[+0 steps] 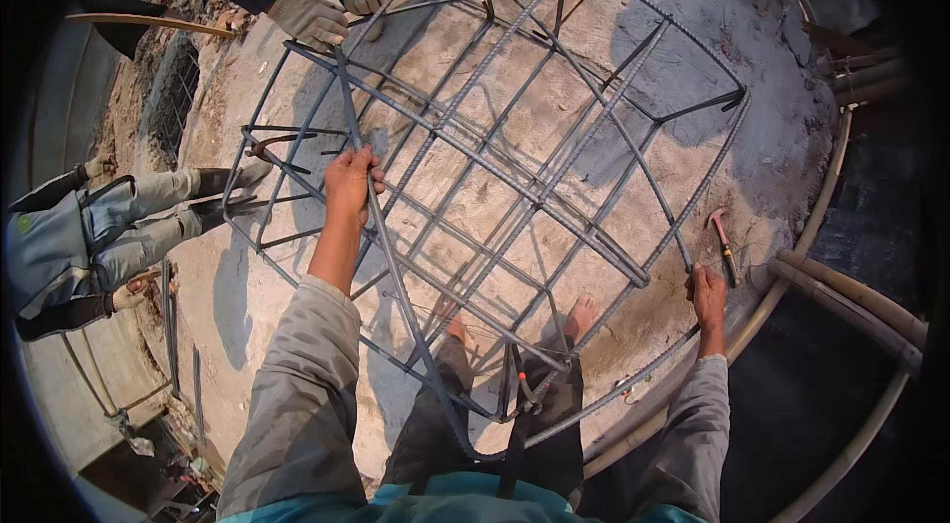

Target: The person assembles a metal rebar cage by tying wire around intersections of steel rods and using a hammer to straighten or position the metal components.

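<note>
A cage of crossed steel reinforcing bars (535, 205) spreads over the rough concrete before me. My left hand (352, 187) is closed around a long reinforcing bar (398, 276) that slants across the cage's left side. To the right, my right hand (708, 295) is closed on a bent bar at the cage's outer edge; its fingers partly hide the grip. Beyond my left hand, a co-worker's gloved hands (311, 20) are at the far-left corner of the cage. A red-handled tool (531, 392) shows at the near bars, by my legs.
A hammer (725, 244) with an orange and black handle lies right of the cage. Wooden poles (851, 305) edge the dark drop at the right. Another person (89, 236) in gloves stands at left. My bare feet (582, 315) are under the bars.
</note>
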The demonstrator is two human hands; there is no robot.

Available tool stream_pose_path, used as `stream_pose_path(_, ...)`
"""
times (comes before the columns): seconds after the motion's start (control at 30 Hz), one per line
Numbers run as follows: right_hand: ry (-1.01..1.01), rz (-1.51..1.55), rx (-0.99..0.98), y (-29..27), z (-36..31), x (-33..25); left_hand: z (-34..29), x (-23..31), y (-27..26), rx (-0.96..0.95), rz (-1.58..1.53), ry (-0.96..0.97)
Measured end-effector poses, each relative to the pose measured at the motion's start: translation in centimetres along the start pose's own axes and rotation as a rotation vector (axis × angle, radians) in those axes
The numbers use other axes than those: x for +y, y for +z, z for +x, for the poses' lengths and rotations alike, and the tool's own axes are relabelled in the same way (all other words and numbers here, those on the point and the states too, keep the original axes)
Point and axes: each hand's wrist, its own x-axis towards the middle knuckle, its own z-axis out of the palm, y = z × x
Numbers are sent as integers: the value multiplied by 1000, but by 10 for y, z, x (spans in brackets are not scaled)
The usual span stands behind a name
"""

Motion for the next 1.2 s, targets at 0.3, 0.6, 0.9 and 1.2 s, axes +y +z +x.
stream_pose_path(0.3, -80, -15, 27, 31, 51, 3, 0, 4, 39, 121, 187, 47)
stream_pose_path(0.6, -88, 160, 116, 42, 39, -10, 17, -39, 2, 259, 299, 246)
stream_pose_path(0.9, -115, 38, 121, 37, 44, -26, 32, -41, 11, 266, 297, 259)
stream_pose_path(1.2, -99, 102, 66, 54, 36, -24, 55, -39, -15, 365, 532, 337)
